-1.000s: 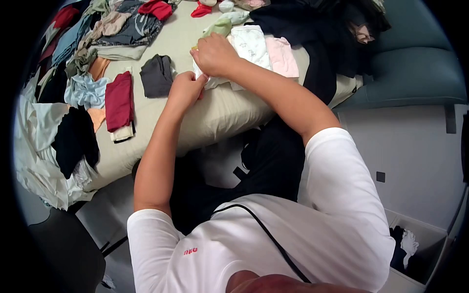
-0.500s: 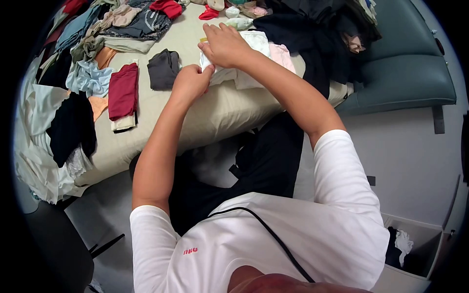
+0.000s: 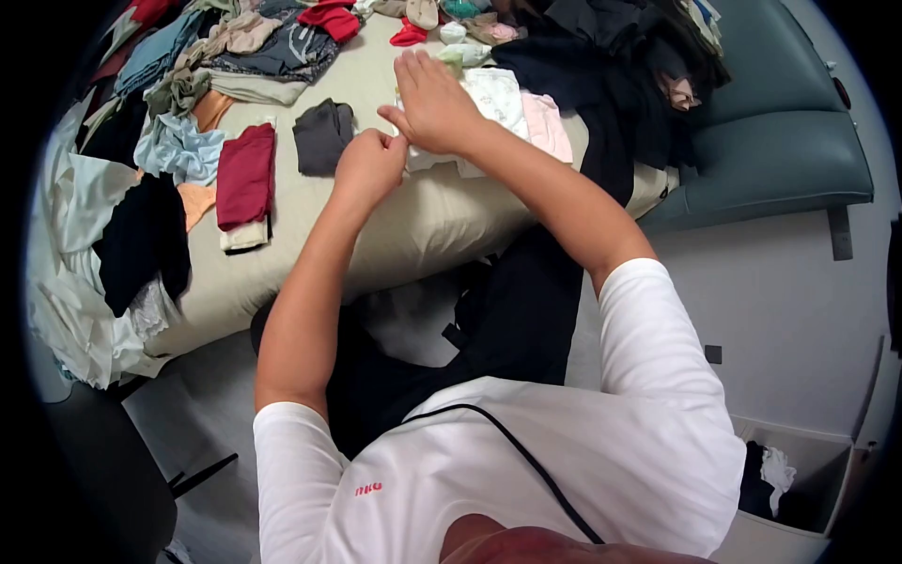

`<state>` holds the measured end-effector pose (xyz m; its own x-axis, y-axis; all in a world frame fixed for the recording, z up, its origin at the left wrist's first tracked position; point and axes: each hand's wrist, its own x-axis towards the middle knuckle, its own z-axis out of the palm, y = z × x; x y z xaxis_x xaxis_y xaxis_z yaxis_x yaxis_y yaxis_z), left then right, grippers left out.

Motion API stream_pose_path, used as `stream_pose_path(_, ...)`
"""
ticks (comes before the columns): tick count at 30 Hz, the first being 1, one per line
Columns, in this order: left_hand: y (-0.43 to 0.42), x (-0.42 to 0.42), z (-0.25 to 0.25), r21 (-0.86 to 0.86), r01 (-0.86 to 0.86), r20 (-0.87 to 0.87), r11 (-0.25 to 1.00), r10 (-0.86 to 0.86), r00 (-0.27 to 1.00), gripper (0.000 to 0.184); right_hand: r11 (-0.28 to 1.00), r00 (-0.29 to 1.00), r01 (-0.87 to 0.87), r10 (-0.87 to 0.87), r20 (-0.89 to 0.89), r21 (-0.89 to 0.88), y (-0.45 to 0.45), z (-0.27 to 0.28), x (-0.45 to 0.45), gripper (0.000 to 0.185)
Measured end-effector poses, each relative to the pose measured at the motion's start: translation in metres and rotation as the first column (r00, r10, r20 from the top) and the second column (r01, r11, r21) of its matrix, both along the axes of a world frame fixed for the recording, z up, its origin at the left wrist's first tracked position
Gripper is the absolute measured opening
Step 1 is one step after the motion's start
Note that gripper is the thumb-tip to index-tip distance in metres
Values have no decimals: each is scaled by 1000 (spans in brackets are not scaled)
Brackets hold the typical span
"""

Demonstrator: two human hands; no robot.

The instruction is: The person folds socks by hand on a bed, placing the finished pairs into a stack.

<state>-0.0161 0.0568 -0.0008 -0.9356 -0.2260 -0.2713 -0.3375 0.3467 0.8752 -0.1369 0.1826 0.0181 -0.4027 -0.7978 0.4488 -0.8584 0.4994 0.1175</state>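
The folded gray cloth (image 3: 324, 138) lies on a cream sheet (image 3: 413, 221). Just to the right of the gray cloth are the person's two hands, close together. The left hand (image 3: 373, 162) is nearest to it. Its fingers are curled up at the edge of a plain white cloth (image 3: 425, 162). I cannot tell if they pinch the cloth, because the fingers hide that spot. The right hand (image 3: 437, 103) is a bit more to the right of the gray cloth. It is spread out flat over the same white cloth, with its fingers long and straight. The hands hide much of the white cloth.

More to the right of the gray cloth is a folded white cloth with a small print (image 3: 498, 99), and next to that is a folded pink cloth (image 3: 547, 127). Well to the right of it is a big pile of black clothes (image 3: 601, 132).

To the left of the gray cloth, near but not touching, is a folded red cloth (image 3: 246, 179) on top of a cream cloth (image 3: 246, 235). Past that, more to the left, are a crumpled light blue cloth (image 3: 178, 148) and a black cloth (image 3: 141, 244).
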Motion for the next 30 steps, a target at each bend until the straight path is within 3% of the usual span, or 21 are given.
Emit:
stream_pose_path(2,8,6,0,-310,-256,-287,916,166,943,37,1000,1000,-4,4,4,-10,1,-9,-4,80)
stream_pose_path(3,9,6,1,-315,-257,-296,914,163,941,37,1000,1000,-9,9,16,-12,1,-11,-4,79)
stream_pose_path(5,10,5,2,-280,-315,-724,907,16,689,36,1000,1000,-10,10,-4,-3,3,-12,-9,76)
stream_pose_path(6,11,10,13,-238,-207,-682,949,-11,731,44,1000,999,-22,22,28,-11,3,-11,-9,77)
stream_pose_path(7,14,7,12,-241,-205,-685,949,-17,728,44,999,998,-34,35,60,-17,3,-10,-9,77)
stream_pose_path(9,19,2,5,-334,-335,-831,881,-107,546,57,1000,998,-4,5,59,-15,5,-4,-9,76)
stream_pose_path(10,18,2,2,-341,-239,-795,909,-143,589,63,1000,998,22,-21,63,-10,7,1,-7,75)
stream_pose_path(14,18,0,-1,-401,-221,-789,889,-213,577,59,999,996,49,-48,81,-1,19,16,-3,69)
stream_pose_path(16,18,1,2,-548,-202,-714,812,-328,618,58,998,998,52,-53,45,23,28,19,-5,69)
stream_pose_path(19,22,0,3,-626,-216,-664,749,-368,651,56,1000,996,6,-6,85,-1,37,16,-7,68)
stream_pose_path(22,22,-3,-9,-657,-126,-587,744,-399,705,55,993,997,-11,2,77,114,42,4,-10,68)
stream_pose_path(25,20,-4,-11,-670,-75,-548,739,-424,721,57,995,995,-34,24,102,93,44,2,-16,66)
stream_pose_path(26,19,-5,-10,-669,-79,-551,739,-421,720,57,995,995,-37,27,99,94,45,5,-23,66)
stream_pose_path(28,19,-4,-8,-650,-88,-549,755,-386,742,58,998,964,-68,66,258,0,45,24,-37,62)
stream_pose_path(30,17,-1,-4,-639,-91,-551,763,-372,747,58,997,968,-4,-14,252,73,37,50,-60,65)
